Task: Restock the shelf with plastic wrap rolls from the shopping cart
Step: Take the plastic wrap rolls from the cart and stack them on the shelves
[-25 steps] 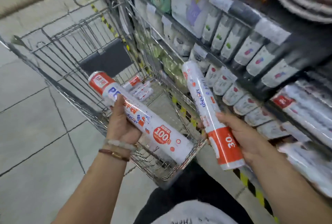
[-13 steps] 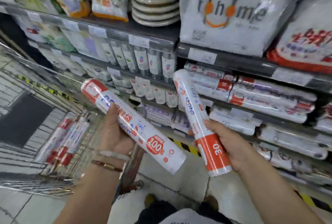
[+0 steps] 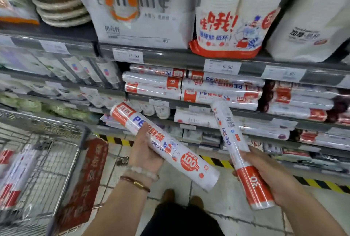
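My left hand [image 3: 145,152] grips a white plastic wrap roll with red ends [image 3: 181,158], held slanting from upper left to lower right. In my right hand [image 3: 265,175] is a second, thinner roll [image 3: 229,137], held by its red lower end with its top tilted toward the shelf. Straight ahead, the shelf [image 3: 208,106] carries stacked rolls of the same kind [image 3: 217,88] lying sideways. The wire shopping cart [image 3: 56,152] stands at the left with more rolls [image 3: 15,175] inside, blurred.
Large packs of paper cups [image 3: 229,17] and other bagged goods [image 3: 138,8] fill the shelf above. Lower shelves hold further rolls and small packs. A red sign [image 3: 85,182] hangs on the cart's end. Yellow-black tape [image 3: 214,160] runs along the floor under the shelving.
My view has swung from the cart to face the shelf squarely. Both hands with their rolls have come closer to the stacked rolls; the cart now sits at the far left.
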